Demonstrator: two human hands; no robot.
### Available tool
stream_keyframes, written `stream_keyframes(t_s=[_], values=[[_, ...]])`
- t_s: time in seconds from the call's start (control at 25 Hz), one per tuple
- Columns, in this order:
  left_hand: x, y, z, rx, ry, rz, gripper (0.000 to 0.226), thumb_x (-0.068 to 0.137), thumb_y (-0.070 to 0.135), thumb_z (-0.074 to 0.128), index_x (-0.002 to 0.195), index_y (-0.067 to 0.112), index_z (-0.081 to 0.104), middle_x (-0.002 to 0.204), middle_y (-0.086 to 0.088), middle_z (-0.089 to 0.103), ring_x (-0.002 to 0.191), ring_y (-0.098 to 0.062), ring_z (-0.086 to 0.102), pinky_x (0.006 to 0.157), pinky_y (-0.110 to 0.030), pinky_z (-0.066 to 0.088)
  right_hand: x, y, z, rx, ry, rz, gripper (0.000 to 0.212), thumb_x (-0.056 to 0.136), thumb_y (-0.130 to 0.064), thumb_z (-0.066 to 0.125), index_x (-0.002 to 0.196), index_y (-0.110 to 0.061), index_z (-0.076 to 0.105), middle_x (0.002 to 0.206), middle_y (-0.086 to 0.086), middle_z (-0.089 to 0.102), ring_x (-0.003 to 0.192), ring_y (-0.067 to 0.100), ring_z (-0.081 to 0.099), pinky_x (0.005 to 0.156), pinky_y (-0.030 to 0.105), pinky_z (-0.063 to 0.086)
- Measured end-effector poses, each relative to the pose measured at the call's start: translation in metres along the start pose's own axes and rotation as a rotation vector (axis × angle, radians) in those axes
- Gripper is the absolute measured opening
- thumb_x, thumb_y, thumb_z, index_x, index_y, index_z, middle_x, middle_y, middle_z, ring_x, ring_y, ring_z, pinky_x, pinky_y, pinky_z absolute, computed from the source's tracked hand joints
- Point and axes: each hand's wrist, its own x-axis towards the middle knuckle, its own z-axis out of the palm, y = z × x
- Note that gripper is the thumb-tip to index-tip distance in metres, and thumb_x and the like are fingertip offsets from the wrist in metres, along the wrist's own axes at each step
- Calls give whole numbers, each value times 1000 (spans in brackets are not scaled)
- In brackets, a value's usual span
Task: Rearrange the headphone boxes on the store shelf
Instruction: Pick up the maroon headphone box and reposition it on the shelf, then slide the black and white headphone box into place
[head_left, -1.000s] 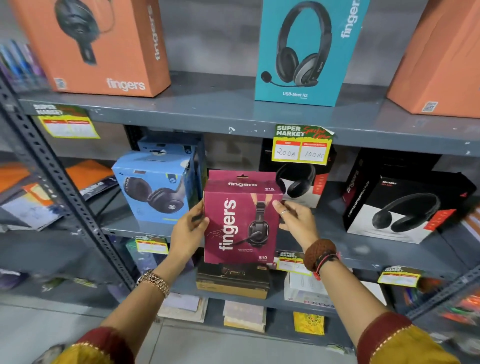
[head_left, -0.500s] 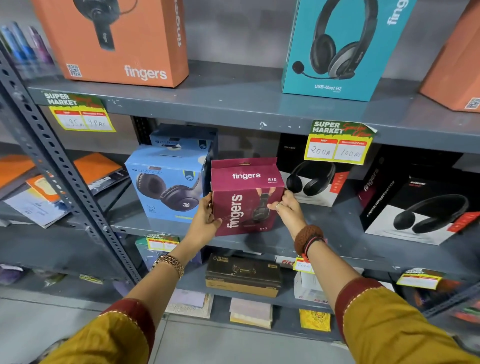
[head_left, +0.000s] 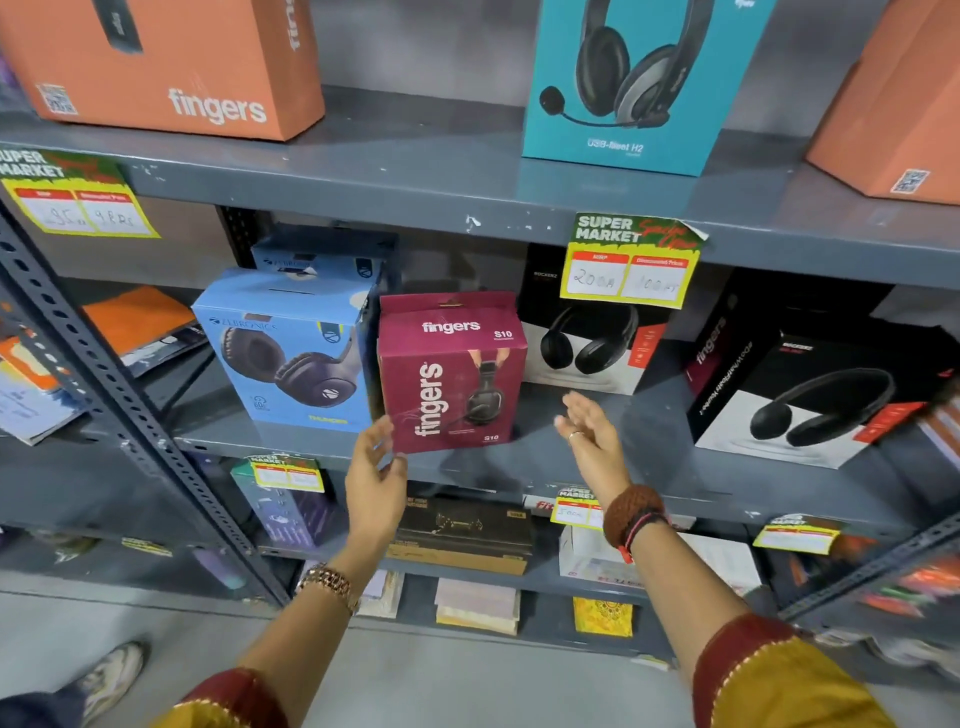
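Note:
A maroon "fingers" S10 headphone box (head_left: 451, 371) stands upright on the middle grey shelf (head_left: 597, 470), between a light blue headphone box (head_left: 283, 345) and a black-and-white headphone box (head_left: 589, 343). My left hand (head_left: 375, 478) is just below the maroon box's lower left corner, fingers spread, thumb near the corner. My right hand (head_left: 589, 434) hovers open to the right of the box, apart from it. Neither hand holds anything.
Another black box (head_left: 810, 384) stands at the right of the middle shelf. On the upper shelf are two orange boxes (head_left: 171, 57) and a teal box (head_left: 631, 83). Price tags (head_left: 631, 260) hang from shelf edges. Lower shelves hold small boxes; someone's shoe (head_left: 111, 675) is on the floor.
The maroon box was carried up in both hands and set onto the middle shelf. Both hands have let go and pulled back slightly, fingers now spread.

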Motion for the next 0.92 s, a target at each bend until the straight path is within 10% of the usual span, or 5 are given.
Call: stream_keyframes(t_s=[0.56,0.92], values=[[-74,41,291,-63,-406,64,44,91,-1,48,133,10,43,134,-1,49,132,-21,43,104,-24,33,7,41,-319,5,428,98,23,88,-9,54,110,-12,48,103,5,51,98,16,48,91,33,38],[-58,72,402,31,-497,-4,70,89,26,57,146,11,21,155,-6,28,140,-23,32,116,-40,27,64,20,-410,-9,371,91,79,81,-42,63,144,-18,22,153,6,28,136,18,31,103,27,23]])
